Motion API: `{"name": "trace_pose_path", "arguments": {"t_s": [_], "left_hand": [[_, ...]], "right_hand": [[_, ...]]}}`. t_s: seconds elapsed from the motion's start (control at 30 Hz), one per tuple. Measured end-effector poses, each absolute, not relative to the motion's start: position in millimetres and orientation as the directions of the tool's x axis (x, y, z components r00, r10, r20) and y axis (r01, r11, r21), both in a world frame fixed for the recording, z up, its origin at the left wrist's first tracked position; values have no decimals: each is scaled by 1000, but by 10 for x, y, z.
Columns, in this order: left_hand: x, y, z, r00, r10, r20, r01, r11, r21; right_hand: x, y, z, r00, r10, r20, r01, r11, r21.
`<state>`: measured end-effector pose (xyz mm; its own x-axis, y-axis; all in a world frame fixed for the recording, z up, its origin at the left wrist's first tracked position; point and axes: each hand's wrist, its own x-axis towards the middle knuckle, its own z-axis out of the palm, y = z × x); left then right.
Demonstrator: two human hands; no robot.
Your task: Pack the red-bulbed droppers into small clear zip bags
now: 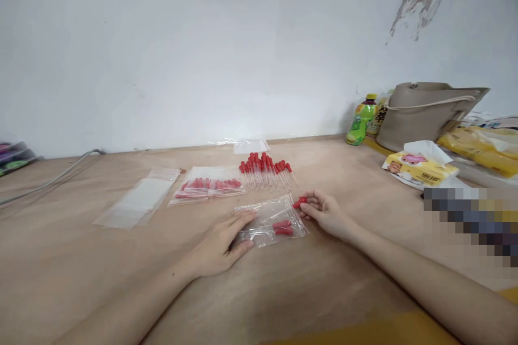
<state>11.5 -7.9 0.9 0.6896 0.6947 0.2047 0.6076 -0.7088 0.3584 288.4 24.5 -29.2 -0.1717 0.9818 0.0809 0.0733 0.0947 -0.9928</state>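
Observation:
A clear zip bag (265, 215) lies in front of me with two red-capped droppers (283, 227) inside. Its left end is under my left hand (222, 241), whose fingers are spread and lie flat. At the bag's right end, my right hand (320, 212) pinches a red-capped dropper (299, 202), its thin tube pointing left toward the bag. Behind the bag, many loose droppers (263, 167) lie in a fanned pile with their red ends toward the wall. Filled bags (208, 186) are stacked left of that pile, and flat clear bags (141, 199) lie farther left.
On the right stand a green bottle (361, 121) and a grey-beige handbag (423, 116), with a yellow tissue pack (421, 166) in front. A grey cable (60, 175) runs along the left. Clear plastic (251, 146) lies by the wall. The table (243, 302) is covered in brown.

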Motion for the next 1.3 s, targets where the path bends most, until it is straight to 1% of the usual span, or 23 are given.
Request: {"name": "trace_pose_path", "arguments": {"t_s": [0.1, 0.17, 0.23, 0.27, 0.3, 0.4, 0.43, 0.57, 0.63, 0.7, 0.77, 0.83, 0.93, 1.0, 1.13, 1.3], "left_hand": [[117, -78, 7, 689, 698, 194, 613, -704, 358], [123, -77, 9, 690, 698, 194, 612, -705, 358], [131, -76, 15, 689, 696, 199, 609, -706, 361], [135, -76, 19, 690, 695, 201, 606, -707, 363], [138, -77, 23, 691, 694, 203, 604, -708, 366], [144, -79, 32, 692, 692, 205, 599, -710, 370], [145, -79, 33, 692, 692, 204, 600, -709, 370], [142, -78, 33, 694, 693, 195, 605, -708, 364], [142, -79, 37, 697, 689, 200, 602, -713, 360], [144, -80, 45, 696, 687, 209, 596, -715, 365], [147, -83, 54, 694, 689, 210, 588, -710, 387], [148, -83, 59, 692, 692, 206, 580, -702, 414], [145, -82, 56, 688, 698, 198, 577, -692, 434], [141, -80, 51, 685, 702, 196, 580, -688, 437], [139, -81, 52, 681, 702, 207, 575, -688, 442], [142, -86, 58, 689, 698, 196, 584, -695, 420]], "right_hand": [[2977, 255, -230, -309, 947, 90, 324, 194, -926], [2987, 262, -196, -361, 917, 167, 402, 315, -860], [2950, 271, -191, -407, 879, 249, 399, 416, -817], [2921, 277, -202, -411, 871, 270, 384, 433, -815], [2889, 284, -221, -390, 878, 277, 378, 427, -821], [2810, 300, -287, -256, 925, 281, 403, 366, -839], [2794, 299, -301, -239, 923, 301, 402, 376, -835], [2784, 278, -297, -325, 861, 392, 348, 494, -796], [2805, 298, -291, -269, 887, 374, 358, 453, -817], [2844, 375, -305, -111, 936, 333, 388, 350, -852], [2901, 517, -331, 49, 947, 316, 410, 269, -871], [2965, 710, -352, 151, 929, 338, 444, 242, -863], [3022, 1027, -347, 237, 908, 345, 569, 159, -807], [3017, 1208, -325, 264, 903, 339, 633, 103, -767], [2952, 1402, -281, 238, 923, 302, 717, 42, -696], [2951, 1375, -272, 201, 935, 292, 774, 31, -632]]}}
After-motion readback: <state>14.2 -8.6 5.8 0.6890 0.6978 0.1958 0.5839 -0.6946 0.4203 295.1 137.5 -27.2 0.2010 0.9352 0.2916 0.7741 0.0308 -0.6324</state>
